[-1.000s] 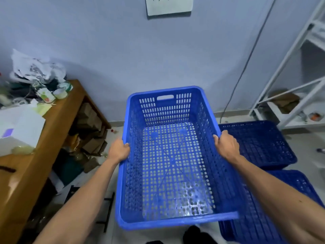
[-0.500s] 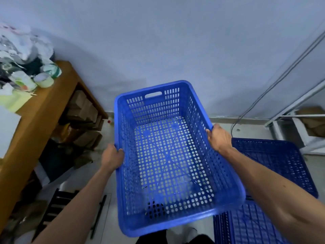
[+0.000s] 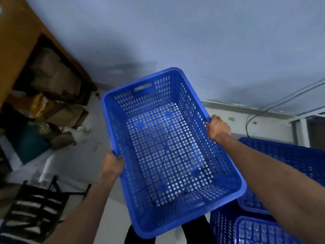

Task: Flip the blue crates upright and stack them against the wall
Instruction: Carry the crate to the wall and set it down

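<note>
An upright blue perforated crate (image 3: 168, 155) fills the middle of the view, held off the floor and tilted a little. My left hand (image 3: 112, 166) grips its left long rim. My right hand (image 3: 218, 128) grips the right long rim. The crate's far end, with a handle slot, points toward the pale blue wall (image 3: 175, 41). At the lower right, two more blue crates lie upside down: one (image 3: 290, 159) behind my right forearm, another (image 3: 255, 231) at the bottom edge.
A wooden desk (image 3: 15, 32) stands on the left with cardboard boxes (image 3: 58, 78) and bags beneath it. A black rack (image 3: 35, 208) lies on the floor at lower left. A dark cable (image 3: 263, 111) runs along the wall at right. Grey floor shows between desk and crate.
The crate has gone down and forward toward the floor by the wall, turning slightly clockwise. My view has dipped, so the desk top has left the frame. Both hands keep their grip.
</note>
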Action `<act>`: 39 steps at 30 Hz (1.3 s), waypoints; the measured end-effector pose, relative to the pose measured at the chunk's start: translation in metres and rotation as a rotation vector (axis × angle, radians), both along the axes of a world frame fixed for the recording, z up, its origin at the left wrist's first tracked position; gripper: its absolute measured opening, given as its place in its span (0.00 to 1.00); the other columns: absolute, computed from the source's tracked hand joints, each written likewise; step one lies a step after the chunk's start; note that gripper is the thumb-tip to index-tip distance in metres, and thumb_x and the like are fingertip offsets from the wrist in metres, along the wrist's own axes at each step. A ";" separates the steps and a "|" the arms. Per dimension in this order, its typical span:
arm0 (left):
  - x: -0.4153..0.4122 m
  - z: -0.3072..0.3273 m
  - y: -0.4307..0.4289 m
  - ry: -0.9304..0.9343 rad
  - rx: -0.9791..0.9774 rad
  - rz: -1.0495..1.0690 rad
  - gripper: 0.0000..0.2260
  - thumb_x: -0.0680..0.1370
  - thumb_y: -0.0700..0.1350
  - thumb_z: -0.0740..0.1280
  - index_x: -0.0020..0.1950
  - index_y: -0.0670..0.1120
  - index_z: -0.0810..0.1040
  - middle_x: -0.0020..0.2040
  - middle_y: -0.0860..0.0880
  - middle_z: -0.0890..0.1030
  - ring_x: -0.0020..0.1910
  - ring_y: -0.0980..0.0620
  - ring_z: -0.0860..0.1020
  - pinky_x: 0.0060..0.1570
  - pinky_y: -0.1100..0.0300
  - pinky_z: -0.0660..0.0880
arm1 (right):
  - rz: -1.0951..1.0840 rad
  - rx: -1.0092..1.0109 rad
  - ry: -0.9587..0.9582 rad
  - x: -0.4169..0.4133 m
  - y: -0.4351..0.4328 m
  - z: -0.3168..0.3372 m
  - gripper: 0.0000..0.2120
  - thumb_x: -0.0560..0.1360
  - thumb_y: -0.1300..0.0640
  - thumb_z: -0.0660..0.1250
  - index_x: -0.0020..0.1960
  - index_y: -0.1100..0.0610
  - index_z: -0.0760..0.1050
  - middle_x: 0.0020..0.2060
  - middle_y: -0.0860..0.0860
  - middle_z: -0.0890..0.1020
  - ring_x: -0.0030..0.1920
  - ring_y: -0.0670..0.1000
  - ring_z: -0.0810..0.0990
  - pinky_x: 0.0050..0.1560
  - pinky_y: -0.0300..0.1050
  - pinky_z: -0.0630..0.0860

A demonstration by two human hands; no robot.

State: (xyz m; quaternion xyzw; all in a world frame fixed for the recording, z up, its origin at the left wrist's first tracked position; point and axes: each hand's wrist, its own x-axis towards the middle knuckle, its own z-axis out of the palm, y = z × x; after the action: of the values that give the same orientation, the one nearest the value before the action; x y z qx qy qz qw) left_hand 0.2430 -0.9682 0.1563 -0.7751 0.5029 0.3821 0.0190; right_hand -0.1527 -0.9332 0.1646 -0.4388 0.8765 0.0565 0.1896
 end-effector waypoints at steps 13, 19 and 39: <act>-0.056 -0.195 0.015 -0.073 0.062 0.204 0.17 0.78 0.44 0.69 0.59 0.34 0.70 0.54 0.30 0.79 0.54 0.31 0.78 0.52 0.44 0.74 | 0.120 0.088 0.077 -0.040 -0.085 -0.195 0.18 0.81 0.50 0.59 0.65 0.61 0.67 0.58 0.57 0.75 0.51 0.61 0.79 0.43 0.52 0.75; -0.079 -0.230 0.011 -0.051 0.096 0.270 0.18 0.77 0.45 0.70 0.58 0.33 0.70 0.54 0.30 0.79 0.55 0.31 0.78 0.53 0.45 0.74 | 0.127 0.066 0.114 -0.057 -0.118 -0.240 0.16 0.81 0.55 0.59 0.66 0.61 0.68 0.60 0.57 0.74 0.52 0.60 0.78 0.41 0.49 0.70; -0.133 -0.279 0.010 0.254 0.212 0.535 0.13 0.81 0.49 0.64 0.58 0.41 0.70 0.52 0.39 0.79 0.48 0.36 0.82 0.43 0.40 0.82 | 0.298 0.029 -0.012 -0.085 -0.193 -0.266 0.23 0.76 0.55 0.62 0.69 0.62 0.66 0.64 0.60 0.69 0.63 0.64 0.70 0.63 0.57 0.68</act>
State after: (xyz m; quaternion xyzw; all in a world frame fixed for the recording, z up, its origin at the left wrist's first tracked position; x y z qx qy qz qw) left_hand 0.1103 -0.9581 -0.1224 -0.8197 0.2368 0.5176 -0.0647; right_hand -0.2381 -1.1259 -0.1014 -0.5616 0.7997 0.0941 0.1904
